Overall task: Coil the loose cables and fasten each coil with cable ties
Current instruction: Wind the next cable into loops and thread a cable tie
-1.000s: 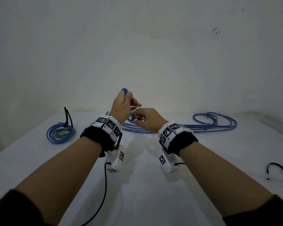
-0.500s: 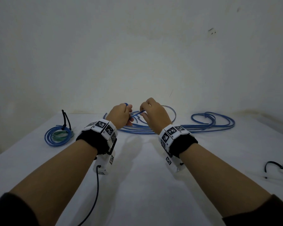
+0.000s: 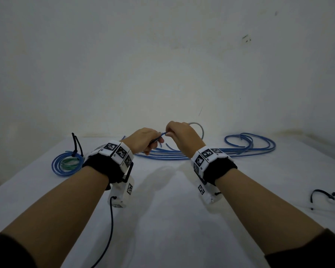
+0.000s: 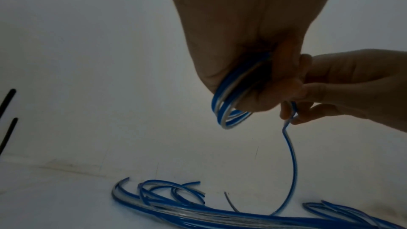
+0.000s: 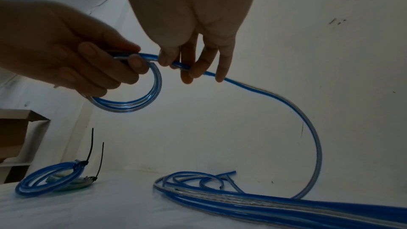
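Right wrist alone shows a cardboard box [image 5: 15, 138].

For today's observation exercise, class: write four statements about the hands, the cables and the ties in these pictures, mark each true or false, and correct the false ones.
1. The left hand holds a small coil of blue cable. True.
2. The right hand rests flat on the table. False: it is raised and pinches the cable leading to the coil.
3. The finished coil on the left has black ties on it. True.
4. All loose cables are already coiled. False: long strands lie uncoiled on the table.
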